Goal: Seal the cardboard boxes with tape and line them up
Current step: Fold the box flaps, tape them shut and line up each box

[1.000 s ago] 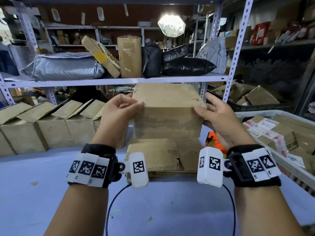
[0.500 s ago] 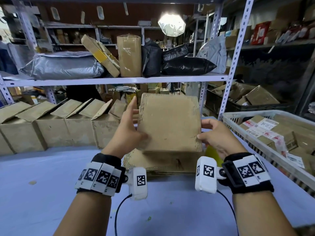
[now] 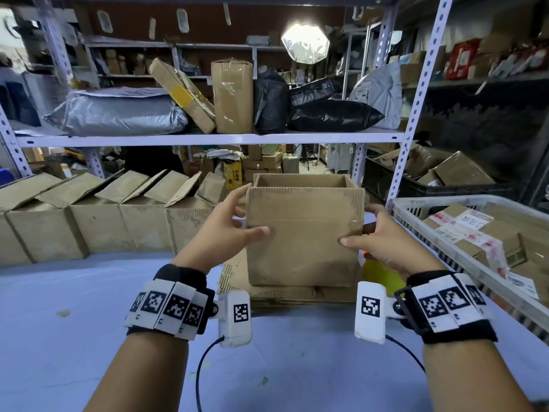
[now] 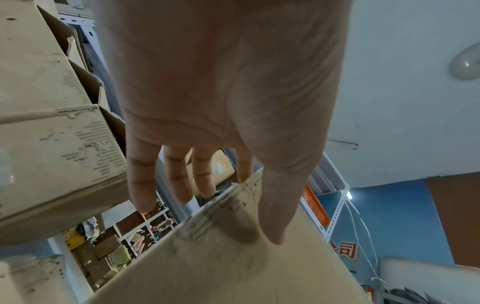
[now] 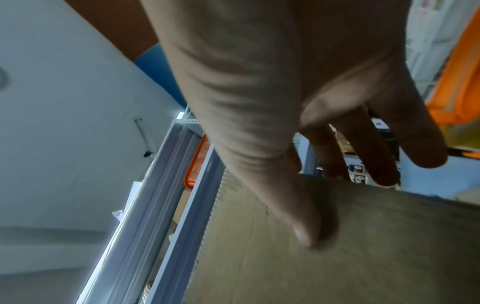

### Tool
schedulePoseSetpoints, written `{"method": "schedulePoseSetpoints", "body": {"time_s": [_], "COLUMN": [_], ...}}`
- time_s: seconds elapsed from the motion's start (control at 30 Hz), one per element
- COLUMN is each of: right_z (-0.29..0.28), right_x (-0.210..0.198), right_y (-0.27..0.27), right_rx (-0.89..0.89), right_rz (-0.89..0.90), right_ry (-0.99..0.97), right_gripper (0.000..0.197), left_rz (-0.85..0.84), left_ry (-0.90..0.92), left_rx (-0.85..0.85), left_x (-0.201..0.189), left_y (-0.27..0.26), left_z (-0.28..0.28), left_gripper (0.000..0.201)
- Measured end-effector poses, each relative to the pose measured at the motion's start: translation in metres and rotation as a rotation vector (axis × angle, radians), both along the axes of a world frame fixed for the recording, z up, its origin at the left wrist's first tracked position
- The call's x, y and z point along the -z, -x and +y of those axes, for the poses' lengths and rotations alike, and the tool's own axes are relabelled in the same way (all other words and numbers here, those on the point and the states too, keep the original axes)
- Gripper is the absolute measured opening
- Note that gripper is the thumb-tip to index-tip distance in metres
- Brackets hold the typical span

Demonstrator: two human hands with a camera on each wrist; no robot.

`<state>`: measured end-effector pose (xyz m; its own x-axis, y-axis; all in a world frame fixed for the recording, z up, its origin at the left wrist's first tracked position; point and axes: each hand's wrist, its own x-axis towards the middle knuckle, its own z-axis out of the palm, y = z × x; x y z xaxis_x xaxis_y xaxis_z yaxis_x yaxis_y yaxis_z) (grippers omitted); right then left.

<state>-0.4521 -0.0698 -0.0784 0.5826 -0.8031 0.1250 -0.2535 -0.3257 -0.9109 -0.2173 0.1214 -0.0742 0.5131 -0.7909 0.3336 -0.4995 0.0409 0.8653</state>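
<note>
A brown cardboard box (image 3: 303,233) stands upright with its top open, over a stack of flat cardboard (image 3: 282,292). My left hand (image 3: 237,221) grips its left front corner: the thumb lies on the front face and the fingers reach along the left side. My right hand (image 3: 374,233) grips the right front corner the same way. In the left wrist view the thumb of my left hand (image 4: 275,205) presses the box (image 4: 233,267). In the right wrist view the thumb of my right hand (image 5: 298,216) lies on the box (image 5: 337,257). A yellow and orange tape dispenser (image 3: 383,275) shows behind my right wrist.
A row of several boxes (image 3: 98,215) with raised flaps lines the table's back left. A white basket (image 3: 463,200) of labelled parcels stands at the right. A metal shelf (image 3: 208,139) loaded with parcels and bags crosses above. The pale blue table (image 3: 89,322) lies near me.
The flat, folded cardboard that both hands held up has been opened into a square box and lowered onto the stack. Both hands slid to its front corners.
</note>
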Motion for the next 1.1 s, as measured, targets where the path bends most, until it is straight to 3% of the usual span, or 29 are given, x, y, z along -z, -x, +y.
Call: {"method": "schedulePoseSetpoints", "body": {"time_s": [0.07, 0.1, 0.2, 0.3, 0.33, 0.4, 0.47, 0.53, 0.6, 0.67, 0.77, 0.87, 0.93, 0.97, 1.03, 1.1], "right_z": [0.002, 0.004, 0.009, 0.012, 0.012, 0.012, 0.01, 0.005, 0.0, -0.003, -0.005, -0.008, -0.009, -0.009, -0.009, -0.007], "right_x": [-0.003, -0.003, -0.003, -0.003, -0.003, -0.006, -0.007, -0.006, -0.003, -0.002, -0.007, -0.015, -0.02, -0.023, -0.03, -0.036], "right_y": [0.002, 0.002, -0.003, -0.009, -0.009, -0.01, -0.01, -0.011, -0.012, -0.012, -0.012, -0.011, -0.009, -0.009, -0.01, -0.015], "right_rx": [-0.076, -0.116, -0.151, -0.102, -0.092, -0.081, -0.048, -0.009, -0.014, 0.02, 0.011, -0.022, -0.062, -0.09, -0.132, -0.157], "right_rz": [-0.053, -0.09, -0.149, -0.14, -0.122, -0.101, -0.053, -0.038, -0.053, -0.06, -0.037, 0.005, 0.04, 0.069, 0.179, 0.305], "right_ry": [0.081, 0.104, 0.106, 0.08, 0.079, 0.09, 0.116, 0.114, 0.082, 0.061, 0.064, 0.12, 0.176, 0.22, 0.331, 0.431], "right_gripper": [0.092, 0.09, 0.054, 0.023, 0.015, 0.017, 0.035, 0.056, 0.053, 0.044, 0.072, 0.085, 0.09, 0.089, 0.075, 0.06], "left_rz": [-0.009, -0.005, 0.056, 0.007, -0.02, -0.06, -0.073, -0.089, -0.146, -0.238, -0.25, -0.237, -0.31, -0.365, -0.474, -0.531], "left_ry": [0.018, 0.029, 0.033, -0.027, -0.042, -0.039, -0.066, -0.09, -0.115, -0.22, -0.303, -0.282, -0.289, -0.309, -0.374, -0.402], "left_rx": [0.012, 0.018, 0.065, 0.078, 0.072, 0.015, -0.065, -0.11, -0.142, -0.157, -0.099, 0.001, 0.007, 0.015, 0.032, 0.035], "left_x": [-0.004, -0.005, -0.007, -0.006, -0.007, -0.008, -0.009, -0.01, -0.012, -0.017, -0.027, -0.032, -0.033, -0.033, -0.032, -0.032], "left_y": [0.003, 0.005, 0.011, 0.015, 0.016, 0.013, 0.007, 0.003, 0.002, 0.002, -0.001, -0.006, -0.008, -0.009, -0.01, -0.008], "left_z": [0.001, 0.002, 0.002, 0.002, 0.003, 0.001, -0.003, -0.006, -0.011, -0.016, -0.019, -0.017, -0.014, -0.014, -0.013, -0.014], "left_gripper": [0.081, 0.076, 0.048, 0.017, 0.015, 0.037, 0.06, 0.057, 0.037, 0.059, 0.095, 0.108, 0.098, 0.082, 0.049, 0.037]}}
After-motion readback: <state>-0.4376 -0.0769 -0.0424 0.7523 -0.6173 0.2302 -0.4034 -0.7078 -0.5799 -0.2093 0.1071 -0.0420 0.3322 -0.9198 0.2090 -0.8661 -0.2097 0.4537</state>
